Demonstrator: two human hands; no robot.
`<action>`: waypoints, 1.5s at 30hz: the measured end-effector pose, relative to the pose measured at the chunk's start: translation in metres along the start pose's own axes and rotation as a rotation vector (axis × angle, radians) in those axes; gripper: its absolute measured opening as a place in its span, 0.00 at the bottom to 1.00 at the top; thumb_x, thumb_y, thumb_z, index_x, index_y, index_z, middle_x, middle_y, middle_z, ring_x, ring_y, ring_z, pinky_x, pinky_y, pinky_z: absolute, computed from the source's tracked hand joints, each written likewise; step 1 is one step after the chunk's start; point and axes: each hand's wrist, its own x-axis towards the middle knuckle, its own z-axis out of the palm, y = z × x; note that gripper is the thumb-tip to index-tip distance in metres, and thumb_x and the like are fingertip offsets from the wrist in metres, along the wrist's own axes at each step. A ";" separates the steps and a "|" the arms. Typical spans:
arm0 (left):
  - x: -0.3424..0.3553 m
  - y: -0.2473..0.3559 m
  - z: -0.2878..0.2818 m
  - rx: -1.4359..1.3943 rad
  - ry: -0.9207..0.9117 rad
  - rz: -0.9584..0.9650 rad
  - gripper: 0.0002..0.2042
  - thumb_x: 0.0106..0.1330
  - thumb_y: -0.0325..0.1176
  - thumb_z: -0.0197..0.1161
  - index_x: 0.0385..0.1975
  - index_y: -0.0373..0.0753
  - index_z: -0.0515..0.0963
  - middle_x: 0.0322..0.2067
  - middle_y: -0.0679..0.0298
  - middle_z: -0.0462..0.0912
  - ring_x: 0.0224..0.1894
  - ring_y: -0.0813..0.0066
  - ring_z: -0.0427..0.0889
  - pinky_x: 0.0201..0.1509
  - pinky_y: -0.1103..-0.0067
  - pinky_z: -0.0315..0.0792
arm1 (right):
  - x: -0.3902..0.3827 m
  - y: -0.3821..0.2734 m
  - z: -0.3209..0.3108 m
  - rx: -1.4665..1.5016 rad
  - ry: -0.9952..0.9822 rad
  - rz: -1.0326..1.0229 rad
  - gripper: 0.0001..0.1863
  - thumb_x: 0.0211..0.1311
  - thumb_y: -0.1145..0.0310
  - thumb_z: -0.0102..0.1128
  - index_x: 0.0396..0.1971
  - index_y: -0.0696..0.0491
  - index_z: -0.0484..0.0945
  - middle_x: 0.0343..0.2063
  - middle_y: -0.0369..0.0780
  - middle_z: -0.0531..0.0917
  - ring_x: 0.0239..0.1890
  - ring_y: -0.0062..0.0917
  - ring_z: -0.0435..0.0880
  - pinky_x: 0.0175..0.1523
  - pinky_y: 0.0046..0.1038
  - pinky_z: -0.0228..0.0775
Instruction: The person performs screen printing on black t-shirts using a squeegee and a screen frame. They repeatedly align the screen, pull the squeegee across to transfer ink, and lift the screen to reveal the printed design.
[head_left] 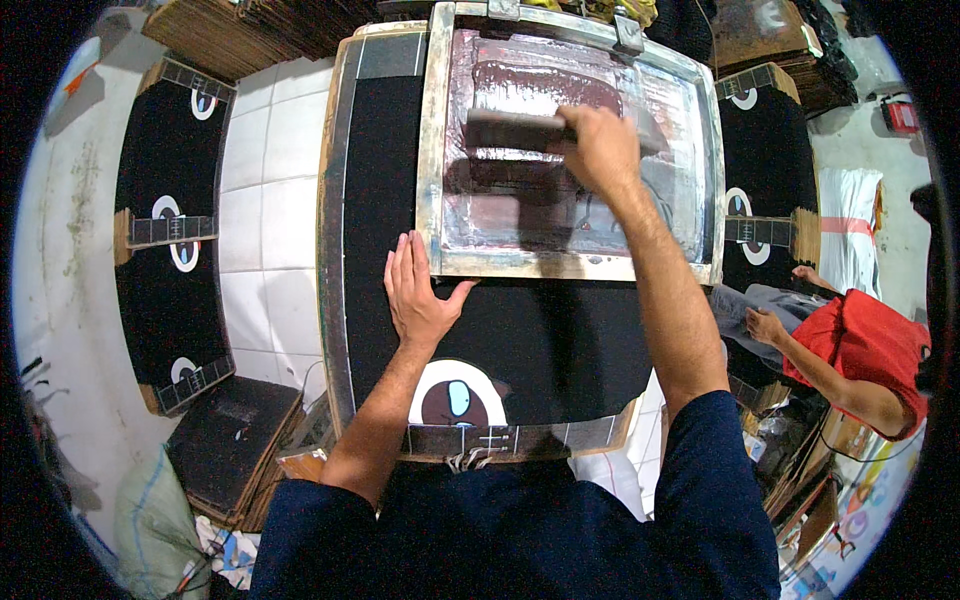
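Observation:
A wooden-framed printing screen [428, 165] lies over black cloth [570, 335] on a long board. My right hand [605, 155] is closed around a squeegee [510, 130], slightly blurred, on the mesh inside the frame. Dark brown, wet-looking ink [590, 88] spreads across the mesh near the blade. My left hand [420, 305] rests at the frame's near left corner, fingers stretched out and thumb along its front edge. Closer to me, a printed eye [455, 398] in white, brown and light blue shows on the cloth. What lies beneath the screen is mostly hidden.
Metal clamps [628, 35] sit on the frame's far rail. Black printed boards stand left [170, 130] and right [765, 150]. A person in a red top [865, 350] works at the right. Dark stacked sheets [235, 440] lie at lower left, beside white tiles [270, 240].

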 end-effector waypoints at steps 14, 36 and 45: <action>0.005 0.004 -0.003 0.012 -0.057 -0.009 0.55 0.53 0.49 0.81 0.75 0.28 0.55 0.71 0.41 0.63 0.75 0.49 0.62 0.77 0.51 0.55 | 0.136 0.052 0.034 0.002 0.158 -0.050 0.16 0.57 0.68 0.66 0.47 0.42 0.83 0.38 0.38 0.87 0.45 0.37 0.87 0.46 0.44 0.72; 0.007 0.007 -0.003 0.050 -0.083 -0.017 0.55 0.53 0.48 0.80 0.74 0.26 0.53 0.70 0.40 0.63 0.75 0.47 0.61 0.77 0.50 0.55 | 0.056 0.027 0.046 -0.145 0.279 -0.027 0.28 0.44 0.74 0.73 0.51 0.44 0.81 0.46 0.36 0.84 0.51 0.35 0.81 0.54 0.41 0.70; 0.007 0.006 -0.004 0.059 -0.088 0.001 0.55 0.56 0.51 0.78 0.74 0.26 0.52 0.71 0.39 0.62 0.76 0.47 0.60 0.77 0.50 0.54 | 0.101 0.046 0.024 -0.081 0.077 -0.012 0.22 0.54 0.64 0.74 0.50 0.44 0.82 0.46 0.38 0.86 0.54 0.36 0.82 0.52 0.45 0.69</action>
